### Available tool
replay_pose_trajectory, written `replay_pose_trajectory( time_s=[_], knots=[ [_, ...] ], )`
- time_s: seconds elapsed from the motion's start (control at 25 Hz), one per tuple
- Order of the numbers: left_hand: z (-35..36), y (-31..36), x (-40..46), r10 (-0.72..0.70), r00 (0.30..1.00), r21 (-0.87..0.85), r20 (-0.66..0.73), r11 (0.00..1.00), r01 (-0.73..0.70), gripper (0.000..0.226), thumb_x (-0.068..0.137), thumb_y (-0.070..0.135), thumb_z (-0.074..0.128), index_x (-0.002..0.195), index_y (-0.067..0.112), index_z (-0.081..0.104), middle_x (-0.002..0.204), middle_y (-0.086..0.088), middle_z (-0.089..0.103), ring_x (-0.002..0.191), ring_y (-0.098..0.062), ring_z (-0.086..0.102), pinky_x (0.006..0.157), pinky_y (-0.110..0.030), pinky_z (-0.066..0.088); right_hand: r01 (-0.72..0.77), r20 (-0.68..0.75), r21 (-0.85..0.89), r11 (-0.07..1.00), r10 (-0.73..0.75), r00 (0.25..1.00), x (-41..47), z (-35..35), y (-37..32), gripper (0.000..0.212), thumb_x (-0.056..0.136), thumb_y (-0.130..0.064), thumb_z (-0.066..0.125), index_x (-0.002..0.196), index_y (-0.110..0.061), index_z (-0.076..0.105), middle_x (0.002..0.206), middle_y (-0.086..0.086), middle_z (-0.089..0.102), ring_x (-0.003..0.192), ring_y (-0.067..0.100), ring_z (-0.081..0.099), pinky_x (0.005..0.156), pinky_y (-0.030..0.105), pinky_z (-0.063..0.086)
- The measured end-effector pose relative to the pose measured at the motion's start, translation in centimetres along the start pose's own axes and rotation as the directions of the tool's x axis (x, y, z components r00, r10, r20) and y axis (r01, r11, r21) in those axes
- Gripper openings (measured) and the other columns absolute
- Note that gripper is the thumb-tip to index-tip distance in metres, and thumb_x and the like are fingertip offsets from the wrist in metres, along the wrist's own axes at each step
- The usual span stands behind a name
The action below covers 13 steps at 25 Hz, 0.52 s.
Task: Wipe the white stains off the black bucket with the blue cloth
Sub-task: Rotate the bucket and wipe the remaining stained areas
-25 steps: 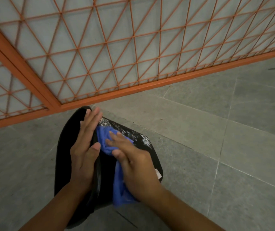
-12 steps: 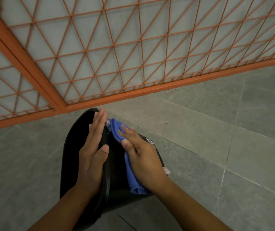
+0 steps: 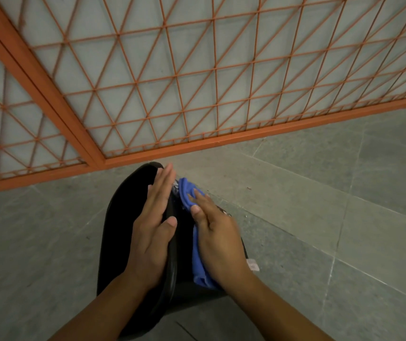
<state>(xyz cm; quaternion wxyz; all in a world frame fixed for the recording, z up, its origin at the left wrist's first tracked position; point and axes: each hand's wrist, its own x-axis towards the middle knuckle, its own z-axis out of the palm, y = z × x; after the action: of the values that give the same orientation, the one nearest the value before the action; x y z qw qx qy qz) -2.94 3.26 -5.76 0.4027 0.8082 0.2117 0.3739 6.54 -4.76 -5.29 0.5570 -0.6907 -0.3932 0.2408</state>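
- An orange metal grille (image 3: pixel 197 77) with a triangular lattice fills the upper half of the view; its bottom rail meets the grey tiled floor (image 3: pixel 332 205).
- The black bucket (image 3: pixel 118 230) lies on its side on the floor just in front of the grille. Its long axis runs left to right, with the mouth to the left and the base to the right.
- The left hand (image 3: pixel 151 232) lies flat along the bucket's rim, fingers straight and together, gripping nothing.
- The right hand (image 3: pixel 218 239) presses the blue cloth (image 3: pixel 198 262) against the bucket's side, fingers spread flat on it.
- The cloth runs lengthwise under the palm, bunched beyond the fingertips (image 3: pixel 197 194).
- A few white stains (image 3: pixel 176 190) show beside the cloth's far end.
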Motion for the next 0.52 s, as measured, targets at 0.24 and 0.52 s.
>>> replay_pose_trajectory(
  time_s=[0.24, 0.52],
  knots=[
    [-0.5, -0.3, 0.2, -0.02, 1.0, -0.03, -0.001, 0.999, 0.02, 0.066, 0.091, 0.06, 0.04, 0.143, 0.021, 0.03, 0.156, 0.014, 0.024, 0.147, -0.006, 0.019, 0.12, -0.046, 0.012, 0.152, 0.129, 0.027, 0.988, -0.154, 0.98, 0.7, 0.4, -0.1, 0.035, 0.093, -0.027, 0.042, 0.125, -0.019, 0.052, 0.137, -0.011, 0.044, 0.133, 0.0, 0.029, 0.108, 0.009, 0.018],
    [-1.2, -1.7, 1.7, -0.12, 0.993, -0.071, -0.021, 0.99, 0.118, 0.055, 0.089, 0.045, 0.037, 0.142, 0.034, 0.025, 0.155, 0.022, 0.018, 0.148, -0.004, 0.012, 0.122, -0.043, 0.007, 0.045, 0.121, -0.032, 0.998, -0.041, 0.992, 0.5, 0.3, 1.9, 0.033, 0.095, -0.028, 0.042, 0.127, -0.035, 0.046, 0.139, -0.022, 0.034, 0.135, -0.001, 0.024, 0.112, 0.016, 0.017]
  ],
)
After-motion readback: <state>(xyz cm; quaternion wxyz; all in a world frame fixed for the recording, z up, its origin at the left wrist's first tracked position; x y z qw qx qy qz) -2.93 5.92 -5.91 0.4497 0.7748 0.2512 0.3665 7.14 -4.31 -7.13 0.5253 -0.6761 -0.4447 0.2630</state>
